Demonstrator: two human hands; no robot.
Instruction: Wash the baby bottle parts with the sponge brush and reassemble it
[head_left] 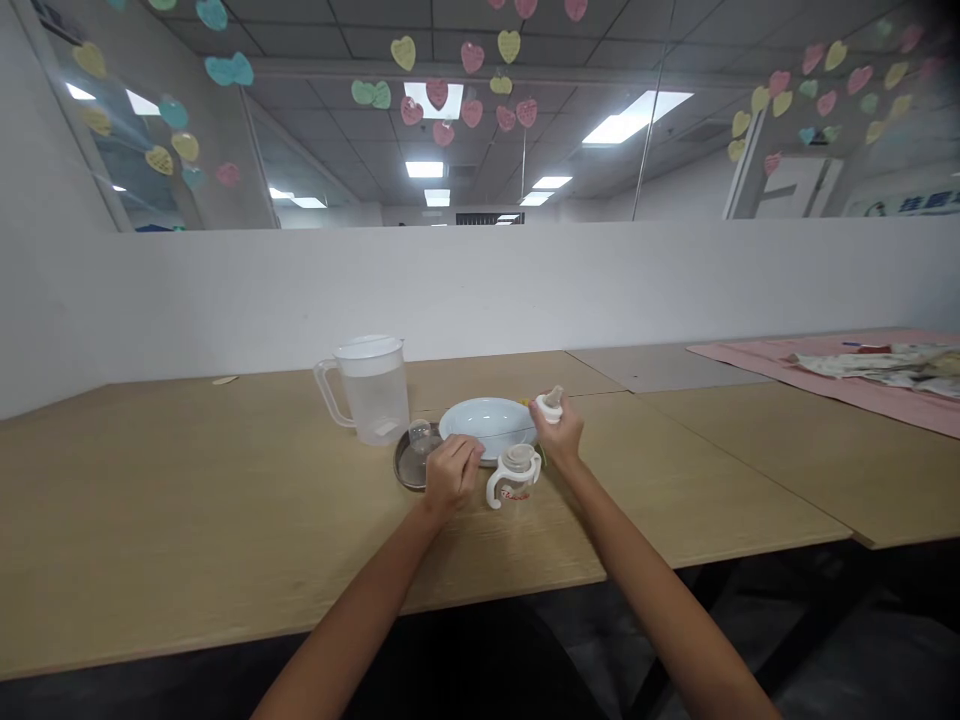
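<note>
My right hand (562, 432) is closed on a white bottle cap with a nipple (551, 404), held up over the right side of a pale blue bowl (487, 415). At the bowl's near left edge is my left hand (452, 472), its fingers pressed together; what they hold, if anything, is hidden. Between my hands stands a small clear baby bottle (517, 480) with white handles and an open top. A round metal tray (409, 466) lies left of my left hand, with a clear dome-shaped cover (421, 434) on it.
A clear plastic pitcher (377, 395) with a white lid stands behind the tray on the wooden table (187, 520). Far to the right, a pink cloth (787, 370) bears patterned fabric (892, 368). A white wall with glass panels above runs behind the table.
</note>
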